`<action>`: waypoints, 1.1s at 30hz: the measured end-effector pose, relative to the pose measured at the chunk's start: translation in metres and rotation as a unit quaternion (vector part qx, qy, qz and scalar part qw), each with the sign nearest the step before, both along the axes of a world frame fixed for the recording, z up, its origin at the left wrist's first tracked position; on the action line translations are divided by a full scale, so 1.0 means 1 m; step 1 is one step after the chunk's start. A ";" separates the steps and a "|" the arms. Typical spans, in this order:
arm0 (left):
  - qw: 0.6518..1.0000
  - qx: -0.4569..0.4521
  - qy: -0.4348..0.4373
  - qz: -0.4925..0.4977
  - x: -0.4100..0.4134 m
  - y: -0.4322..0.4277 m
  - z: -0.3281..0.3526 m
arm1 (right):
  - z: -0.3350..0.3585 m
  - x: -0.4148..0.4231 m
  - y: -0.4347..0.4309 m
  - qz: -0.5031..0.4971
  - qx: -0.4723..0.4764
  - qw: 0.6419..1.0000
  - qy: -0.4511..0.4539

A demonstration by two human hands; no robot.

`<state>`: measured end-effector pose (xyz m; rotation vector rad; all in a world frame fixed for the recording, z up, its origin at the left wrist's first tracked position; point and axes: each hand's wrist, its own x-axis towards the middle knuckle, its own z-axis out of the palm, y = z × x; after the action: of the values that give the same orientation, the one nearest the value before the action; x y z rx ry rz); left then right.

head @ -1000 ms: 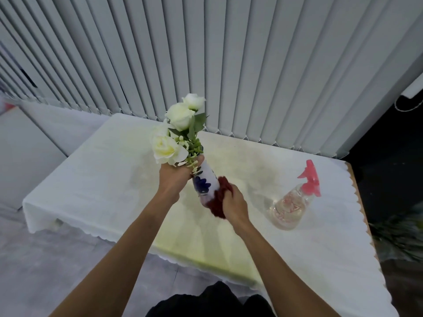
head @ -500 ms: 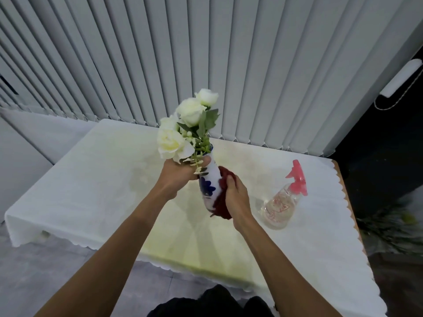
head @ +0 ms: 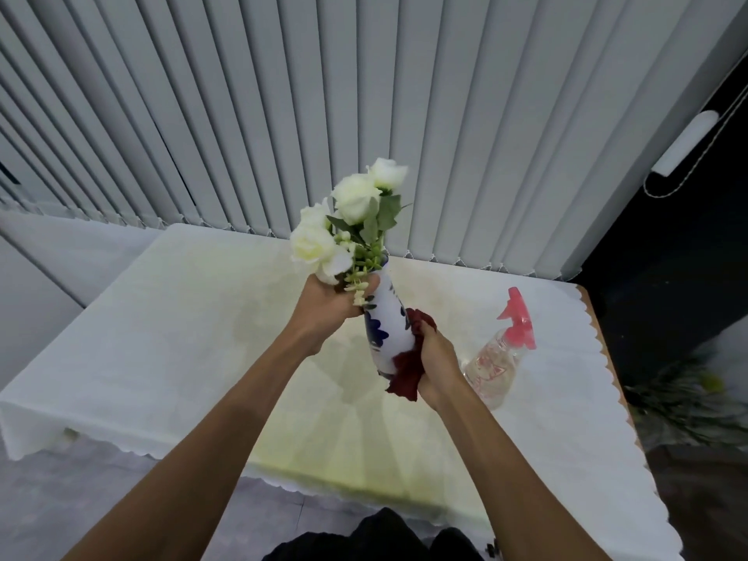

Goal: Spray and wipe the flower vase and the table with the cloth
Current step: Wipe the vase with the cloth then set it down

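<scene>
A white vase with blue flower print [head: 386,327] is held tilted above the table [head: 170,338], which wears a white cloth. White roses [head: 344,220] stick out of its mouth. My left hand [head: 330,303] grips the vase's neck just under the blooms. My right hand [head: 439,364] presses a dark red cloth [head: 409,368] against the vase's right side and base. A clear spray bottle with a pink trigger [head: 500,358] stands on the table to the right of my right hand.
Grey vertical blinds [head: 364,115] hang right behind the table's far edge. The table's scalloped right edge [head: 607,358] borders a dark floor area with blurred greenery [head: 688,406]. Grey floor lies to the left and in front.
The vase has tipped a little more upright and shifted right in view. My right hand with the red cloth slid down from the vase's middle toward its base.
</scene>
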<state>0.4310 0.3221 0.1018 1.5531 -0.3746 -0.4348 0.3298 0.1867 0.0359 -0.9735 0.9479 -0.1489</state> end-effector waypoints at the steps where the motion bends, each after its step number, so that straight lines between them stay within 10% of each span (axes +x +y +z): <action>1: 1.000 0.014 -0.013 0.020 -0.002 -0.003 0.000 | 0.000 0.000 0.000 -0.014 -0.021 1.000 -0.010; 6: 0.964 0.176 -0.147 0.137 -0.001 -0.011 0.004 | 0.007 -0.002 0.010 -0.005 -0.127 0.992 0.023; 13: 0.965 0.164 -0.188 0.077 -0.001 -0.014 0.010 | 0.048 0.011 0.032 0.104 -0.310 0.939 -0.106; 20: 0.987 0.092 -0.124 0.034 0.006 -0.007 0.017 | 0.023 -0.003 0.019 0.083 -0.102 0.990 0.048; 29: 0.989 0.080 -0.121 -0.002 -0.002 -0.014 0.017 | 0.041 0.015 0.017 0.078 -0.240 0.967 -0.044; 33: 0.995 0.053 -0.088 -0.011 0.003 -0.015 0.020 | 0.012 -0.002 0.009 0.054 0.051 0.997 0.035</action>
<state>0.4341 0.3067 0.1221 1.6971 -0.5123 -0.3410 0.3280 0.1959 0.0476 -0.9385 0.9547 0.0244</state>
